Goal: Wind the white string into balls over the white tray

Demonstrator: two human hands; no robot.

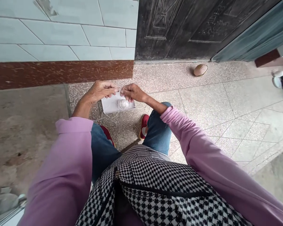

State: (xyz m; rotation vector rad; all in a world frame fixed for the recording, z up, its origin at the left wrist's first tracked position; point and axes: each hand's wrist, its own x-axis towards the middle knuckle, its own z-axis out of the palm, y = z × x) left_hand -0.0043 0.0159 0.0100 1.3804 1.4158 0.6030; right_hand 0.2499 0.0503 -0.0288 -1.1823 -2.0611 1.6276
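Both of my hands are raised over a shallow white box (109,106) on the floor, fingertips nearly meeting. My left hand (97,91) is closed in a pinch at the box's left side. On the other side my right hand (133,93) is pinched too, just above a ball of white string (124,104) lying in the box. Both pinches appear to be on thin white string, though the strand between the fingertips is hard to see. Loose loops of string (108,121) spread over the floor in front of the box and out to both sides.
A tiled wall (61,34) with a brown-red base stands ahead, beside a dark carved door (174,28). A rounded tan object (200,70) sits near the door sill. My red shoes (144,125) flank the box's near side. A blue-green curtain (257,34) hangs at right.
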